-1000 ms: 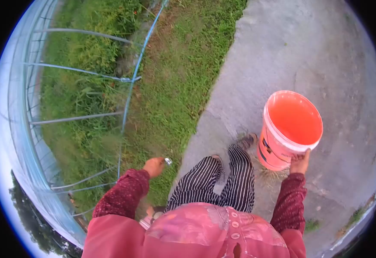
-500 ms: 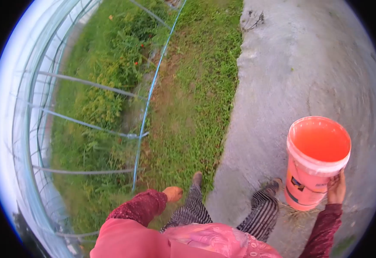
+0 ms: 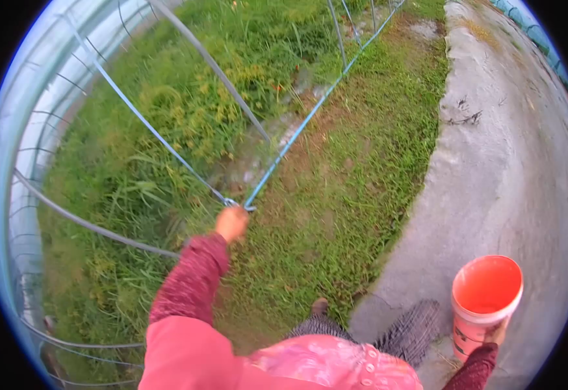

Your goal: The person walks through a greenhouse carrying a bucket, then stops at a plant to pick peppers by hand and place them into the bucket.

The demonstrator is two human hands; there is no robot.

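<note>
My left hand is stretched forward and closed around the blue pole, right where a thinner blue cross-pole meets it. The fingers are mostly hidden behind the back of the hand. At my right side, my right hand grips an orange-red bucket with a white rim, below that rim and on its near side. The bucket is upright with its mouth facing up, and its inner wall shows bright orange.
Grey curved pipes arch over dense green plants on the left, beside translucent plastic sheeting. A strip of low grass runs ahead, bordered by a grey path on the right. A dry twig lies on the path.
My left hand has risen from beside my leg and reached forward to the pole joint. I have stepped ahead, and the bucket in my right hand sits lower in view.
</note>
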